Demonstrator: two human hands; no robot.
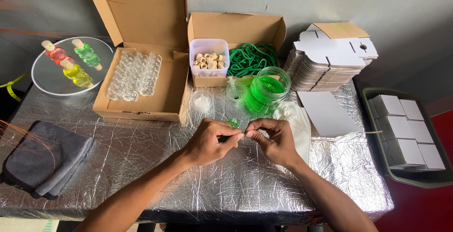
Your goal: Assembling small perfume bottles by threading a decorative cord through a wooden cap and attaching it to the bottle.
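A small green-filled bottle [233,123] is sitting between the two hands just above the middle of the foil-covered worktop [141,166]. The left hand [210,142] is gripping it from below, fingers curled around it, while the right hand [273,140] is pinching at its neck with thumb and forefinger pressed together on something too small to make out.

At 12 o'clock from the hands, an open jar of green liquid [267,89] is standing with a syringe [233,87] and a small lidded cup [202,100] beside it. Behind it, a tub of cork stoppers [209,58] and green cord [250,57] are lying in a carton.

At 10 o'clock, a box of clear empty bottles [134,74] is waiting, so much filling seems left. Further left, three finished bottles [75,62] in red, green and yellow are resting on a round mirror [52,78]. At 2 o'clock flat white boxes [330,57] are stacked; at 3 o'clock folded ones are filling a tray [373,119].
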